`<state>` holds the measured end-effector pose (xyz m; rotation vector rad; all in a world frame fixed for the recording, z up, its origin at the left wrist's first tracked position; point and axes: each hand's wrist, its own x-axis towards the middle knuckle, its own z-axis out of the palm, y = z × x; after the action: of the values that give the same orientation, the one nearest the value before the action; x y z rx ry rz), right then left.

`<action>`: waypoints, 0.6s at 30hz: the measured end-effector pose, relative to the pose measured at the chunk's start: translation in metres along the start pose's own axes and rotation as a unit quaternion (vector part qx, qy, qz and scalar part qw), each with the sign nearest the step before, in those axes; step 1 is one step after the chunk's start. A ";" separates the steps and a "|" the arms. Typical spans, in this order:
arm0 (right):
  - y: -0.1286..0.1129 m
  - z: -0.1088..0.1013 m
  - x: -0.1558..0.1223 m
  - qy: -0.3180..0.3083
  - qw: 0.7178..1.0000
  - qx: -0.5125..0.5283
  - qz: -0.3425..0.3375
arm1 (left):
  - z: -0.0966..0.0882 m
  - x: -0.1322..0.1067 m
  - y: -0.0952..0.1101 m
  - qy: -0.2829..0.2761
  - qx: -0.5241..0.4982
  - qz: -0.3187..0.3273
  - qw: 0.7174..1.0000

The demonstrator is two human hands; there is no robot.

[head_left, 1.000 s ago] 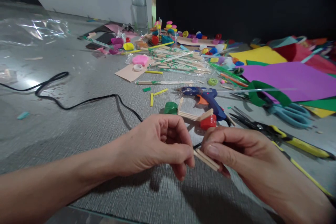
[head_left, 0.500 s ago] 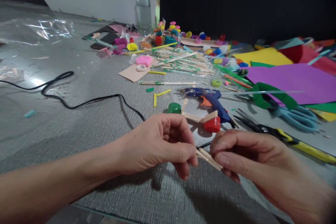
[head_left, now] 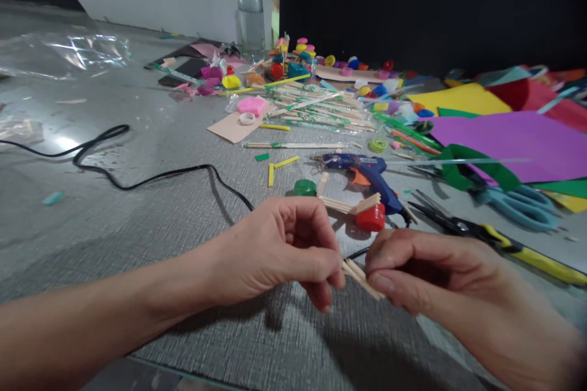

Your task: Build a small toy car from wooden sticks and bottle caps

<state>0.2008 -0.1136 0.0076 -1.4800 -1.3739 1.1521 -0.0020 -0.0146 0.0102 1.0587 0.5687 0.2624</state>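
Between my hands is a small bundle of short wooden sticks [head_left: 360, 278], held above the grey table. My left hand [head_left: 298, 253] pinches its left end between thumb and fingers. On its right end, the thumb and fingertips of my right hand [head_left: 426, 278] are closed. Fingers cover both ends of the sticks. Just beyond my hands lies a joined piece of wooden sticks [head_left: 342, 204], with a green bottle cap [head_left: 304, 187] at its left and a red bottle cap [head_left: 370, 218] at its right. A blue glue gun [head_left: 362, 168] lies behind them.
Scissors with yellow-black handles [head_left: 486, 233] and blue-handled scissors [head_left: 523, 204] lie at the right, beside purple foam sheets [head_left: 499, 140]. A black cord [head_left: 151, 182] crosses the left. Wrapped sticks [head_left: 316, 110], coloured caps and a water bottle [head_left: 250, 18] stand farther back.
My right hand's thumb and fingertips have shifted slightly left along the sticks, gripping closer to their middle. The left hand is almost still.
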 end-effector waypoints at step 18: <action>-0.007 0.001 -0.001 -0.020 0.999 0.013 0.022 | 0.001 0.000 0.000 0.006 0.004 0.001 1.000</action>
<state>0.1976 -0.1141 0.0141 -1.4822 -1.3557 1.2284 -0.0016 -0.0151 0.0100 1.0653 0.5799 0.2683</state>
